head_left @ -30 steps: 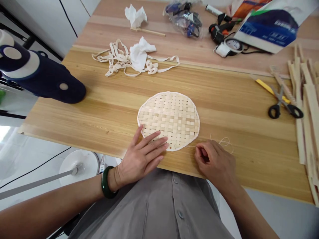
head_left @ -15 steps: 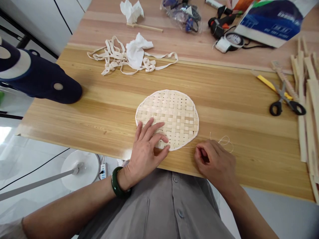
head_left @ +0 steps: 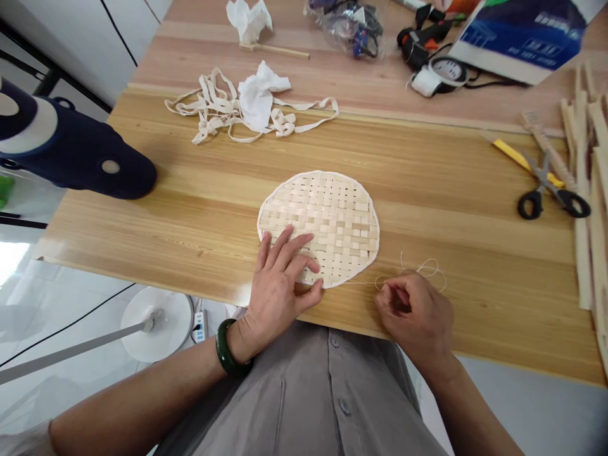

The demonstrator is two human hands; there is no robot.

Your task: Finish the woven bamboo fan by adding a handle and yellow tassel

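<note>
1. A round woven mat lies flat on the table, close to the table's near edge
2. The left hand is open and grips nothing: its fingers are spread flat on the mat's near-left part, and the thumb lies along the mat's near rim
3. A dark green bangle sits on the left wrist, nearer the person than the mat and off the table's edge
4. The right hand rests on the table just right of the mat's near rim, apart from it, with its fingers curled in and pinched on a thin thread
5. The thread runs from the mat's near-right rim to those fingers, and its loose loops lie just beyond the hand, to the right of the mat
6. Beyond the mat to the left, a tangle of cream ribbon lies with a crumpled white tissue on top of it
7. Well left of the mat, a dark blue object sits at the table's left edge
8. Well right of the mat lie black-handled scissors, with pale bamboo strips past them at the table's right end
</note>
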